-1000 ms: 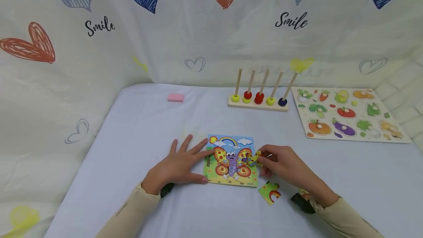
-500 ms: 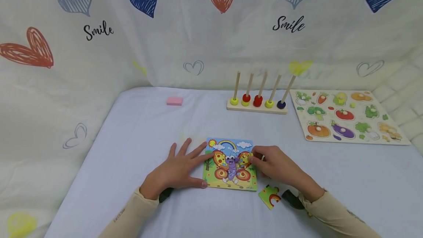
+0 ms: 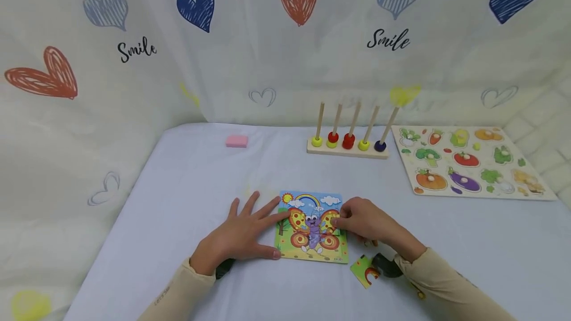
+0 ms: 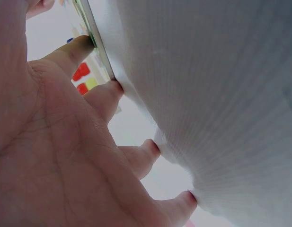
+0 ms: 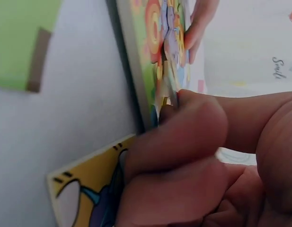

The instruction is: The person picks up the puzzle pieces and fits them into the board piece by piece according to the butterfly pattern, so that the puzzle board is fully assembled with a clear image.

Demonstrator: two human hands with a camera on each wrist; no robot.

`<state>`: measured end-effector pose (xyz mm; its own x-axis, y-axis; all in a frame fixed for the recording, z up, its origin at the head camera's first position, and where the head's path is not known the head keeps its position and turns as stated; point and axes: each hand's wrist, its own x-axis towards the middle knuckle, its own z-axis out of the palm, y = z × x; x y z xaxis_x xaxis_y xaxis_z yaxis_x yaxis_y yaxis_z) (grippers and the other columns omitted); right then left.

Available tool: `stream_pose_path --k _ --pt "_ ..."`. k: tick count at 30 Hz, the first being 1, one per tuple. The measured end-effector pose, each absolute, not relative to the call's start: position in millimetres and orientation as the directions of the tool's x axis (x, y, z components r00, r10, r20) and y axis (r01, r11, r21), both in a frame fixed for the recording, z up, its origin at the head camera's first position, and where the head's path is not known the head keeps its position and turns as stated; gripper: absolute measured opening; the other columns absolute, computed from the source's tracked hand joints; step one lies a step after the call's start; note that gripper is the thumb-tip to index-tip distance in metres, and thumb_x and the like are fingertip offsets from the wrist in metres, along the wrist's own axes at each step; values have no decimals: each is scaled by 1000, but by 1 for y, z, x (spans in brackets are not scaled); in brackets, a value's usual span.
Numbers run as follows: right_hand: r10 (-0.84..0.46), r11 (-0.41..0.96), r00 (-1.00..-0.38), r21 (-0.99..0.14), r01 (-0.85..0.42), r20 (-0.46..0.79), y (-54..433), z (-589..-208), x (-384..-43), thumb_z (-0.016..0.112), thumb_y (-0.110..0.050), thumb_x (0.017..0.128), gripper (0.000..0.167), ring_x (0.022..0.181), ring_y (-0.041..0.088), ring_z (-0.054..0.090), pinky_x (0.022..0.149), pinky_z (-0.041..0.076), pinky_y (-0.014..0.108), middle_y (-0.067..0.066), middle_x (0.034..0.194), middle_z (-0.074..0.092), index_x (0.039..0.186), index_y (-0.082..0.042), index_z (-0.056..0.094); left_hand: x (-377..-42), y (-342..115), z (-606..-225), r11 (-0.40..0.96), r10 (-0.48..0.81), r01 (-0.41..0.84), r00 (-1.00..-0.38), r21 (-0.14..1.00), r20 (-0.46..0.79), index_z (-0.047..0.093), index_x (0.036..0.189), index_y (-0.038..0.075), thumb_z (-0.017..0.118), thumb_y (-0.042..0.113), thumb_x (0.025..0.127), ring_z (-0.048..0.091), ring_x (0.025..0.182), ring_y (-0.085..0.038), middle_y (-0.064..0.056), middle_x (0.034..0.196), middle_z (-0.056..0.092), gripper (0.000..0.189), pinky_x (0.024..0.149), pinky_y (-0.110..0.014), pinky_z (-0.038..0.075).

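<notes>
A square butterfly jigsaw puzzle (image 3: 312, 254) lies on the white-covered table in the head view. My left hand (image 3: 238, 234) rests spread at its left side, with thumb and index finger on the board and the other fingertips on the cloth. At the opposite side, my right hand (image 3: 366, 222) pinches a jigsaw piece (image 5: 170, 78) between thumb and fingers over the right wing. In the right wrist view that piece stands slightly tilted against the board, partly hidden by the fingers. Another piece, yellow with purple (image 5: 84, 196), shows beneath the right hand's lower fingers.
A green jigsaw piece with a red arc (image 3: 365, 271) lies near the right wrist. Farther back are a pink block (image 3: 237, 141), a peg stand with coloured beads (image 3: 348, 151) and a vegetable peg board (image 3: 473, 162). A printed curtain hangs behind.
My right hand has carried the piece left from the puzzle's right edge, down onto the right wing. The left hand keeps its place. The head view has tilted upward slightly.
</notes>
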<state>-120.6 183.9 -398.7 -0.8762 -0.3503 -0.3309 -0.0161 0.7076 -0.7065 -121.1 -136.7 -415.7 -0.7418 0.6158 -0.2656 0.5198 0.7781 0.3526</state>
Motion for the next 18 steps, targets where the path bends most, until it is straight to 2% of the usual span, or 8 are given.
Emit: stream_pose_path --k 6,11,14,18 --pt "-302 732 -888 -681 16 -346 182 -400 -120 75 -21 101 35 44 13 48 44 36 26 0 52 52 72 -8 61 -120 -135 -418 771 623 529 -742 356 -248 41 167 37 79 63 91 3 162 -47 2 179 17 89 117 -82 5" --pt "-240 764 -909 -644 39 -340 179 -405 -116 77 -24 99 36 40 13 49 40 36 24 0 49 51 71 -9 62 -118 -135 -419 781 612 521 -747 343 -260 40 167 38 78 65 90 3 162 -47 3 179 17 90 117 -82 5" --pt "-261 727 -903 -685 49 -342 182 -409 -115 75 -27 101 38 40 14 52 40 36 24 1 49 53 71 -9 61 -117 -135 -421 783 611 523 -747 336 -263 40 167 38 77 66 90 3 162 -47 3 179 17 90 117 -82 6" --pt "-358 611 -865 -789 67 -351 195 -411 -121 68 -30 107 41 45 16 58 44 42 25 3 55 58 74 -7 61 -117 -135 -421 783 612 531 -749 323 -253 40 167 38 76 67 90 4 162 -47 3 179 18 90 117 -82 7"
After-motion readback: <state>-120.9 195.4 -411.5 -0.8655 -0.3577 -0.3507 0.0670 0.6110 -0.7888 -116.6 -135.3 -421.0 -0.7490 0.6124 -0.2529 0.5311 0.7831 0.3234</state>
